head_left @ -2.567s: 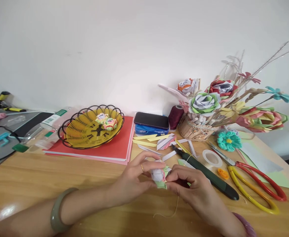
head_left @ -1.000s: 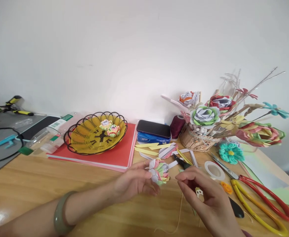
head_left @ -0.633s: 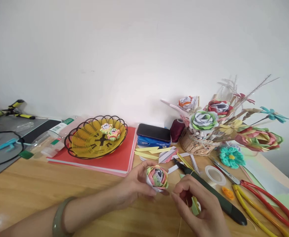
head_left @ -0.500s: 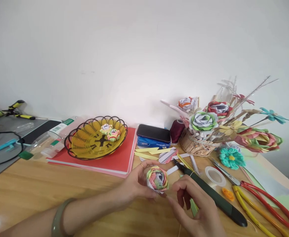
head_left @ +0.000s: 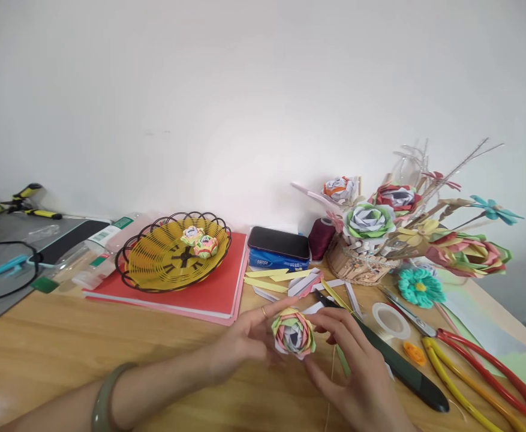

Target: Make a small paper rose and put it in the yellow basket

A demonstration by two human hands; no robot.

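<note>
The paper flower (head_left: 294,335) was cupped above the table (head_left: 110,330) by the curled left hand (head_left: 245,345), at nine o'clock. At three o'clock, the right hand (head_left: 357,366) was spread beside it — any pinch could not be told. Petals could be crushed by over-squeezing — or the thread (head_left: 327,417), at five o'clock, snagged.

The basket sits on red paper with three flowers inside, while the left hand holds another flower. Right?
Not quite: the head view shows two flowers inside the basket, not three. The red paper beneath it and the left hand holding another flower are right.
</note>
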